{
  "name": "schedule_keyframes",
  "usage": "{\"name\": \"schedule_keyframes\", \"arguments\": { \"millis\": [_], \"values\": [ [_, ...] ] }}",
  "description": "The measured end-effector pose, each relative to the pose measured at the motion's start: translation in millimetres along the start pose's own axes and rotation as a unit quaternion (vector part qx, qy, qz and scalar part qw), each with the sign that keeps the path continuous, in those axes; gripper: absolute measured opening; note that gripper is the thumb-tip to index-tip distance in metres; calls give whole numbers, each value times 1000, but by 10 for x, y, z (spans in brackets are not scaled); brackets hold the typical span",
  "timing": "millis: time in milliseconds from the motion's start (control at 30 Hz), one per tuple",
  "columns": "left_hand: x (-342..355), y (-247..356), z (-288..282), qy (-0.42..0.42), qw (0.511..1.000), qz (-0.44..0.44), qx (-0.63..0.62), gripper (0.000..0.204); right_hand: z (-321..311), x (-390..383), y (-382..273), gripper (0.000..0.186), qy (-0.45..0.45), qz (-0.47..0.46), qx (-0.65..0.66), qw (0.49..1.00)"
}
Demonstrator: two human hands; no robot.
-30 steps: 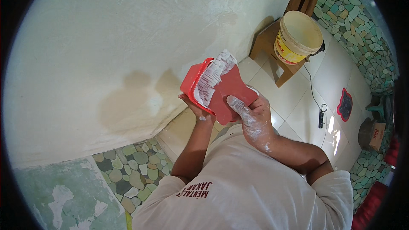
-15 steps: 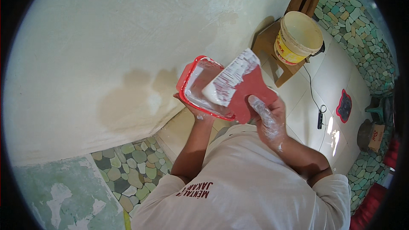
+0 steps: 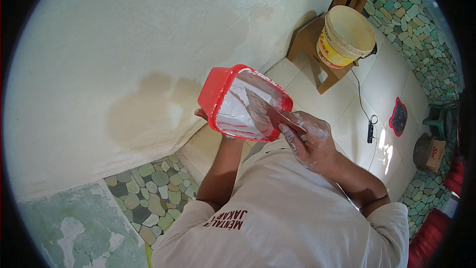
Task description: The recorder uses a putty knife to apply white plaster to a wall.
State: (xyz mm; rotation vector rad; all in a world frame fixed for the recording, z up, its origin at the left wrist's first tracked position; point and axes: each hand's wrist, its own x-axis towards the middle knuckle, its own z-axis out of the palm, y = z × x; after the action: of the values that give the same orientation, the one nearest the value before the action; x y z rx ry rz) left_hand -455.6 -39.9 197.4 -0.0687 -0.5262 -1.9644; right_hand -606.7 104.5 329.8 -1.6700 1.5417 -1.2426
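Observation:
A red plastic tub (image 3: 209, 98) holds white putty (image 3: 234, 109), which also coats its inner walls and speckles the rim. From underneath, my left hand (image 3: 201, 113) supports the tilted tub; a few fingertips show beside its left wall, the rest hidden behind it. A red putty spreader (image 3: 271, 114) is gripped in my right hand (image 3: 313, 139), its blade turned nearly edge-on and dipping inside the tub. The blade's leading edge meets the putty. White smears cover my right thumb and fingers.
At left rises a pale plastered wall (image 3: 124, 34). A white bucket (image 3: 349, 32) with a yellow label stands on a brown stool (image 3: 302, 49). Beyond lie a black power strip (image 3: 370, 132) with its cord, a dark red-edged mat (image 3: 398, 117) and a cardboard box (image 3: 436, 155).
The spreader has turned from its broad face to nearly edge-on and moved down into the tub. My left hand has tipped the tub, showing more of the putty.

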Motion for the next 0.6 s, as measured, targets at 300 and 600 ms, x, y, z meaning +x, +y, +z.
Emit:
{"name": "schedule_keyframes", "arguments": {
  "millis": [300, 600],
  "values": [
    [-1, 15, -13, 80, 997, 4, 20, 110, 58, 66, -49, 25, -10, 76, 63, 995],
    [1, -23, -37, 147, 988, 16, 39, 109, 215, -90, 58, 29, 99, 192, 322, 922]
  ]
}}
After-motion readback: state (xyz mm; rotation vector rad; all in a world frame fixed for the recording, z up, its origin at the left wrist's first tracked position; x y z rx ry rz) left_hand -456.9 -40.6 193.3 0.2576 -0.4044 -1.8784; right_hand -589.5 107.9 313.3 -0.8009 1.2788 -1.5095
